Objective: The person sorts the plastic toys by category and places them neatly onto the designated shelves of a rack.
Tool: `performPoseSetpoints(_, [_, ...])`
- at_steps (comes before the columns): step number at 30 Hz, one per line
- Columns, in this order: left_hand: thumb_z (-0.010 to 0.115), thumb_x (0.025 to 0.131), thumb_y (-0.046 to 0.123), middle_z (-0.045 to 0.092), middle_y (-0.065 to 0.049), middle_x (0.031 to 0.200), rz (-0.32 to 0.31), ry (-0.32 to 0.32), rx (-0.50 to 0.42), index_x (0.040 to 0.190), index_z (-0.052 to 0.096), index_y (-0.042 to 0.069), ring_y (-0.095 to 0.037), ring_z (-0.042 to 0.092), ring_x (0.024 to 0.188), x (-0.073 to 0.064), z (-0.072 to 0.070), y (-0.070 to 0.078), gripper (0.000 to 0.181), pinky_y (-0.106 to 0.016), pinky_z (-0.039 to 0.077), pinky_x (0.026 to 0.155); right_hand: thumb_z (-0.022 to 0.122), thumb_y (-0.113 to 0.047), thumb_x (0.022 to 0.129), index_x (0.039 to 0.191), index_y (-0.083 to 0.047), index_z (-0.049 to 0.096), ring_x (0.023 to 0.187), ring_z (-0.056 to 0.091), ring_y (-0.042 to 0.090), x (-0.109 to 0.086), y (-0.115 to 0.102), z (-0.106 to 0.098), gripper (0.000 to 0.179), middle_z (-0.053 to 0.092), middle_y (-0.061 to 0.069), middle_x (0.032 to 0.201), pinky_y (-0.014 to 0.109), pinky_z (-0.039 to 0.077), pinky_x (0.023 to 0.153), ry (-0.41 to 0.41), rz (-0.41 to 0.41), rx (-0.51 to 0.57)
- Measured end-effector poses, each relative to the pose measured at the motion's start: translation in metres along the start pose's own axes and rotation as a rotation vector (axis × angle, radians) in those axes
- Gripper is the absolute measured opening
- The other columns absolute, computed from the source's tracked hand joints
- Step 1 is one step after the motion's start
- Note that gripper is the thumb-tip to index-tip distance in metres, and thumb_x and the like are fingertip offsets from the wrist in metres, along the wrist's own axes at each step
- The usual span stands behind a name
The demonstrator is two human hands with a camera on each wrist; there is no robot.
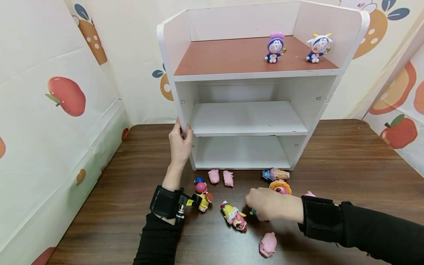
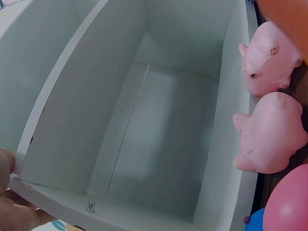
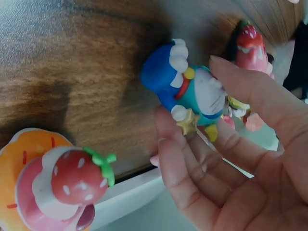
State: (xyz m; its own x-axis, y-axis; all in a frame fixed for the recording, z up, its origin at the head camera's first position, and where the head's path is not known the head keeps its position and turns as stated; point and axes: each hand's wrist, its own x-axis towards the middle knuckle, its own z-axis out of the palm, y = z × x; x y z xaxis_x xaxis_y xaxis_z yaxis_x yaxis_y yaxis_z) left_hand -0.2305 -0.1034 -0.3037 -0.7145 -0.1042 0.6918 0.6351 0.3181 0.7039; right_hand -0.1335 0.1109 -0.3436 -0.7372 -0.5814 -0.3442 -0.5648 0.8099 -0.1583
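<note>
My left hand (image 1: 180, 145) grips the left side panel of a small white shelf unit (image 1: 250, 134), thumb and fingers on either side of its front edge. Over the tabletop in front of the unit, my right hand (image 1: 274, 204) pinches a small blue figurine (image 3: 161, 70) between thumb and fingers. This figurine has a white ruffle, a red collar and a gold star; the head view mostly hides it behind the hand. Close to that hand lies a figurine with an orange ring (image 1: 281, 187) and a strawberry cap. A yellow and pink figurine (image 1: 233, 216) lies to its left.
Two figurines, one purple-hooded (image 1: 275, 48) and one white-hooded (image 1: 319, 49), stand on the brown top shelf. Pink pigs (image 1: 213, 176) lie along the unit's base, another pig (image 1: 268, 244) nearer me. More figurines (image 1: 205, 201) lie beside my left wrist. Patterned cloth (image 1: 66, 154) borders the wooden table.
</note>
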Motion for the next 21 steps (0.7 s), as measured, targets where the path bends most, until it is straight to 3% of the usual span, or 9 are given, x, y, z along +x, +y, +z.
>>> performPoseSetpoints(3, [0.042,0.083,-0.012,0.055,-0.033,0.101,-0.004,-0.001,-0.003,0.114,0.046,-0.016,-0.027,0.051,0.07,0.0,0.0,0.0,0.032,-0.035,0.043,0.056,0.073,0.001,0.065,0.073,-0.008,0.061,0.057,0.046,0.009,-0.001,0.004,-0.003,0.017,0.053,-0.003,0.068,0.022,0.041,0.05,0.023,0.001,0.105])
performPoseSetpoints(6, [0.042,0.083,-0.012,0.054,-0.033,0.102,-0.005,-0.004,-0.014,0.114,0.046,-0.017,-0.029,0.052,0.072,0.0,0.0,0.0,0.032,-0.039,0.044,0.057,0.072,0.003,0.064,0.073,-0.008,0.059,0.058,0.047,0.008,-0.002,0.01,-0.005,0.019,0.053,-0.004,0.068,0.021,0.041,0.049,0.096,-0.062,0.161])
performPoseSetpoints(11, [0.041,0.083,-0.012,0.052,-0.034,0.106,-0.003,-0.006,-0.028,0.116,0.045,-0.016,-0.033,0.053,0.079,0.0,0.0,0.0,0.033,-0.047,0.046,0.063,0.071,0.003,0.06,0.072,-0.009,0.053,0.061,0.045,0.006,-0.005,0.021,-0.003,0.024,0.049,-0.006,0.067,0.019,0.039,0.05,0.258,-0.175,0.181])
performPoseSetpoints(21, [0.041,0.084,-0.011,0.052,-0.033,0.107,-0.012,-0.012,-0.026,0.117,0.044,-0.016,-0.032,0.053,0.078,0.0,0.0,0.0,0.034,-0.045,0.046,0.062,0.073,-0.003,0.064,0.075,-0.011,0.052,0.065,0.048,0.006,-0.007,0.032,0.01,0.025,0.053,-0.006,0.072,0.019,0.042,0.054,0.461,-0.231,0.256])
